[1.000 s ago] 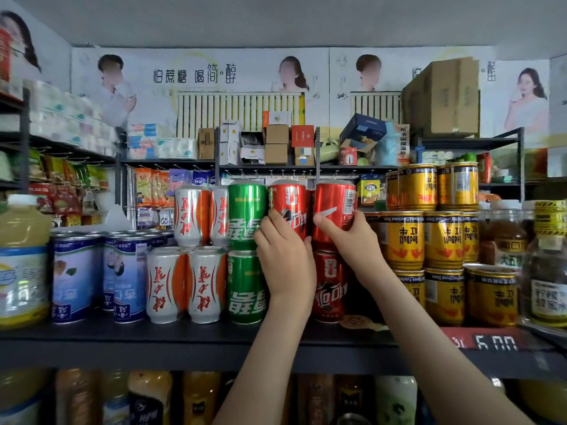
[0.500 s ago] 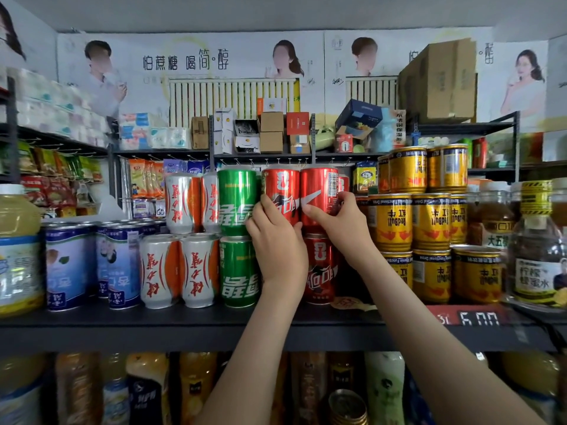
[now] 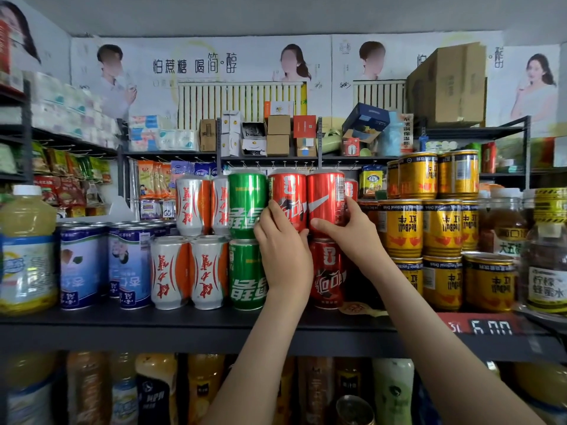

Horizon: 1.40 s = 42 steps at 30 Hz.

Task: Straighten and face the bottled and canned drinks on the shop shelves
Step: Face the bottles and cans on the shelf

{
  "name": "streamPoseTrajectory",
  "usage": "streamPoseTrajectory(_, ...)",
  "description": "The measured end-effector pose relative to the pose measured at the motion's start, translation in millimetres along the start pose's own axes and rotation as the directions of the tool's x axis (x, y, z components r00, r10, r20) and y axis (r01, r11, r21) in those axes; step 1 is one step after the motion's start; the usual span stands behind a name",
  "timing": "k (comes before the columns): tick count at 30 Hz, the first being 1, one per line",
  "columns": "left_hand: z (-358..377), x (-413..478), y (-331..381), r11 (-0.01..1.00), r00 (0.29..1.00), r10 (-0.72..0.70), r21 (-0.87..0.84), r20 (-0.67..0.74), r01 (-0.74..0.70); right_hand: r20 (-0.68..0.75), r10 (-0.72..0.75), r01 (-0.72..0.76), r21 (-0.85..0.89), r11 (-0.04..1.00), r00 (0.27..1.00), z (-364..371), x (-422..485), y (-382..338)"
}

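- A black shelf [image 3: 153, 329] carries the drinks, with a red price tag [image 3: 491, 326] on its front edge.
- Standing on it, from the left: a yellow juice bottle [image 3: 26, 250], blue-and-white cans [image 3: 82, 265], white-and-orange cans [image 3: 170, 271], a green can [image 3: 245, 274], a red can [image 3: 326, 271] and gold cans [image 3: 441, 280].

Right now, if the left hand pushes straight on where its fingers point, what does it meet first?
The upper-left red cola can: the left hand grips it, fingertips at the seam beside the upper green can. Depth behind is unclear.
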State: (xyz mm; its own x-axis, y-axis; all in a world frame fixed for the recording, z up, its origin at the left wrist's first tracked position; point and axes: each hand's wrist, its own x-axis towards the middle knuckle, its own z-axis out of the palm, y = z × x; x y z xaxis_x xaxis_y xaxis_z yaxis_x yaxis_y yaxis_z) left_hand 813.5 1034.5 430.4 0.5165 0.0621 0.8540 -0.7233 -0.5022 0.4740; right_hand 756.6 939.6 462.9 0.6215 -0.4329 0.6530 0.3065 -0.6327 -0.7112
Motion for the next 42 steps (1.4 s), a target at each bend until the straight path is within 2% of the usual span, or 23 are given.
streamPoseTrajectory(7, 0, -5, 1, 0.998, 0.999, 0.024, 0.064, -0.03, -0.023, -0.007, 0.021, -0.021, -0.061, 0.998, 1.0, 5, -5, 6)
streamPoseTrajectory(13, -4, -9, -4, 0.999, 0.999, 0.042, 0.025, -0.035, -0.041, -0.051, 0.058, -0.059, -0.02, 0.998, 0.997, 11, -10, 14)
streamPoseTrajectory(16, -10, -14, -8, 0.998, 0.997, 0.066, -0.023, -0.029, -0.067, -0.167, 0.002, -0.015, -0.078, 0.997, 0.986, 18, -17, 18)
streamPoseTrajectory(19, -23, -22, -14, 0.989, 0.991, 0.129, -0.068, -0.046, -0.132, -0.323, -0.125, 0.065, -0.191, 0.98, 0.938, 25, -35, 17)
streamPoseTrajectory(22, -43, -30, -23, 0.982, 0.986, 0.163, -0.086, -0.044, -0.167, -0.38, -0.228, 0.158, -0.208, 0.965, 0.896, 38, -58, 8)
streamPoseTrajectory(26, -73, -37, -47, 0.983, 0.987, 0.153, -0.098, -0.049, -0.157, -0.334, -0.301, 0.256, -0.173, 0.951, 0.893, 65, -83, -5)
streamPoseTrajectory(29, -94, -49, -76, 0.984, 0.992, 0.123, -0.134, 0.005, -0.122, -0.283, -0.332, 0.306, -0.131, 0.943, 0.9, 86, -99, -9)
streamPoseTrajectory(36, -115, -89, -129, 0.984, 0.995, 0.038, -0.178, 0.097, -0.021, -0.133, -0.264, 0.258, -0.057, 0.964, 0.955, 125, -143, -4)
streamPoseTrajectory(42, -116, -109, -129, 0.963, 0.99, 0.081, -0.266, 0.115, -0.048, -0.129, -0.231, 0.219, -0.098, 0.971, 0.964, 131, -172, 6)
